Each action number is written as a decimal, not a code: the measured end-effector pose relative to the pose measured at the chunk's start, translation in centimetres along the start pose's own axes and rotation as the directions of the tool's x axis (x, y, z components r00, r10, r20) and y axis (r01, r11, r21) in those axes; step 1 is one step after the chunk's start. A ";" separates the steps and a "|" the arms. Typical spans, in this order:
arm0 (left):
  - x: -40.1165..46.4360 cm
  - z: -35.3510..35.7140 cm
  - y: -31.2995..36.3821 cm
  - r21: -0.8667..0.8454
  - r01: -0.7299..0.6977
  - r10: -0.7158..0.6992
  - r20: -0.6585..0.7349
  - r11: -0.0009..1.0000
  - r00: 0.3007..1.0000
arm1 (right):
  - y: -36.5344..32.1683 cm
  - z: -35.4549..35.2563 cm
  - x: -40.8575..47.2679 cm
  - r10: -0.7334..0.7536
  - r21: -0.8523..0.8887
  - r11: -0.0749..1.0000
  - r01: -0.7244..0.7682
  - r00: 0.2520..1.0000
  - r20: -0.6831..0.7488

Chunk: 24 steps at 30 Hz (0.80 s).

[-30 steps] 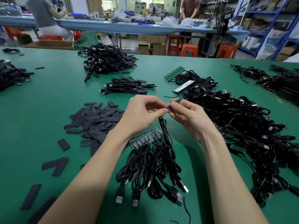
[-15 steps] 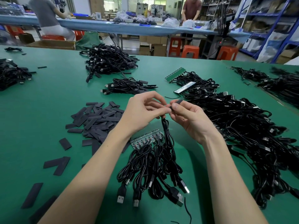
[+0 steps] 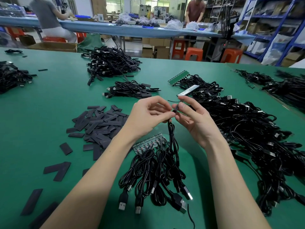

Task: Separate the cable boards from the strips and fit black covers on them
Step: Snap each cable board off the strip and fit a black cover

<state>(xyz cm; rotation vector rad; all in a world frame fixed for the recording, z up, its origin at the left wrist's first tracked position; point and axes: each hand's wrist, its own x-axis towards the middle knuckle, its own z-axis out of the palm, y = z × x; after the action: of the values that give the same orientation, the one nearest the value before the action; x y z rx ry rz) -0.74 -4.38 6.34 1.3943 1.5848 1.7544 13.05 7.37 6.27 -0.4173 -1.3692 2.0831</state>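
Nearest, at 6 o'clock, a bundle (image 3: 158,176) of black USB cables lies on the green table (image 3: 41,113), plugs toward the viewer, its far ends soldered to a green strip (image 3: 148,143) whose long axis runs from 8 to 2 o'clock. One cable (image 3: 171,136) rises from this bundle to the hands at centre. The left hand (image 3: 148,116) pinches the cable's top end between thumb and forefinger, other fingers loosely curled. The right hand (image 3: 193,118) pinches a small black cover (image 3: 175,109) on that end between thumb and forefinger; the cover's long axis points from 6 toward 12 o'clock, tilted slightly right. The board inside cannot be made out.

At 9 o'clock, flat black covers (image 3: 99,124) lie heaped, with strays scattered toward 7 o'clock. At 3 o'clock a large tangle (image 3: 255,138) of cables spreads to the table's edge. Beyond the hands, at 12 o'clock, sits a small pile (image 3: 132,90) of cables, and at 1 o'clock another strip (image 3: 179,76) with cables attached. Farther, at 11 o'clock, is a bigger heap (image 3: 110,63).
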 end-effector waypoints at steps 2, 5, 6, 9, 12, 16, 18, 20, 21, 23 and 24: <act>0.0 0.1 -0.1 0.009 -0.003 0.003 -0.006 1.000 1.000 | 0.0 0.2 0.0 -0.031 -0.001 1.000 0.031 1.000 0.000; 0.0 0.1 -0.1 0.015 -0.003 0.003 -0.006 1.000 1.000 | 0.1 0.3 -0.1 -0.041 -0.008 0.999 0.041 0.999 0.007; 0.0 0.2 -0.1 0.014 -0.003 0.003 -0.006 1.000 1.000 | 0.1 0.3 -0.1 -0.040 -0.007 0.999 0.040 0.999 0.011; -0.1 0.3 -0.1 0.016 -0.009 0.009 -0.010 1.000 1.000 | 0.1 0.2 -0.1 -0.037 0.007 0.999 0.037 0.999 0.029; -0.1 0.3 -0.1 0.026 -0.014 0.014 -0.020 1.000 1.000 | 0.2 0.2 -0.1 -0.029 0.014 0.999 0.029 0.999 0.033; 0.0 0.3 0.0 0.048 -0.028 0.030 -0.040 0.998 0.999 | 0.3 0.3 0.0 -0.029 0.035 0.999 0.028 0.999 0.029; 0.0 0.5 0.0 0.057 -0.030 0.033 -0.053 0.998 0.998 | 0.4 0.4 0.1 -0.035 0.039 0.999 0.034 0.999 0.027; 0.1 0.5 0.0 0.071 -0.033 0.038 -0.067 0.997 0.997 | 0.6 0.4 0.1 -0.043 0.043 0.998 0.041 0.999 0.030; 0.1 0.5 0.0 0.076 -0.032 0.038 -0.073 0.997 0.997 | 0.7 0.4 0.2 -0.044 0.048 0.998 0.042 0.998 0.033; 0.1 0.4 0.0 0.074 -0.027 0.033 -0.074 0.997 0.997 | 0.8 0.4 0.2 -0.037 0.057 0.998 0.034 0.999 0.039; 0.1 0.4 0.0 0.069 -0.024 0.029 -0.070 0.997 0.997 | 0.8 0.4 0.2 -0.032 0.061 0.998 0.029 0.999 0.040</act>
<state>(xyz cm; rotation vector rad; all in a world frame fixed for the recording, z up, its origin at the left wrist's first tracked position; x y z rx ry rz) -0.41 -4.10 6.31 1.4044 1.6851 1.7995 12.43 6.97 5.75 -0.3283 -1.3236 2.1133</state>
